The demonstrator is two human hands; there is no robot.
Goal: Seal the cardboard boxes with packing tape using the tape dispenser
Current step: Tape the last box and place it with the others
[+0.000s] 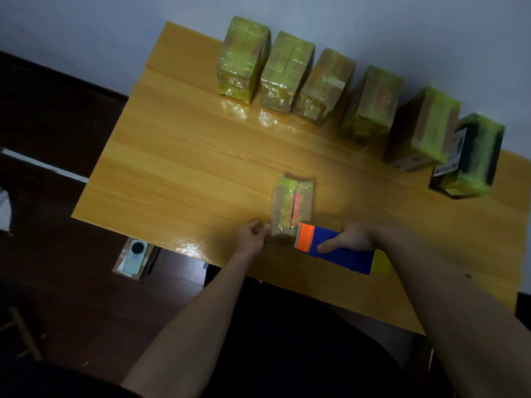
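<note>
A small cardboard box [291,203] lies near the front of the wooden table [178,168], with yellowish tape over its top and a slit still showing between its flaps. My left hand [253,237] pinches the box's near left corner. My right hand [352,238] grips a blue tape dispenser [336,249] with an orange front plate. Its toothed edge touches the box's near right corner. A yellow tape roll shows at the dispenser's back end.
Several taped boxes [290,73] stand in a row along the table's far edge, the rightmost a dark one [468,156]. Off the table's left front corner, a phone [135,257] lies on a low box on the dark floor.
</note>
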